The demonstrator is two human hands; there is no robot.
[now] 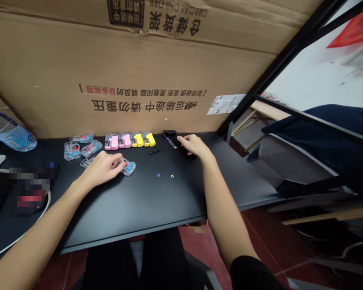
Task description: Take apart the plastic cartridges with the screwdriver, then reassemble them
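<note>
My left hand (104, 168) rests over clear plastic pieces with blue and red parts; its curled fingers touch a clear piece (129, 168). At the back right, my right hand (192, 146) has its fingers bent over a black item (186, 152), partly hidden beneath it. A thin purple tool (171, 142) lies just left of that hand. Between the hands stand pink pieces (112, 142) and yellow pieces (138, 140) in a row, with small black rings (151, 152) in front. More clear pieces (91, 148) lie at the left.
A large cardboard sheet (139, 68) stands behind the black table (133, 209). A blue disc (158, 175) and a small white part (172, 176) lie mid-table. A water bottle (13, 135) and a white cable (24, 233) are left; a black metal frame (272, 68) rises right.
</note>
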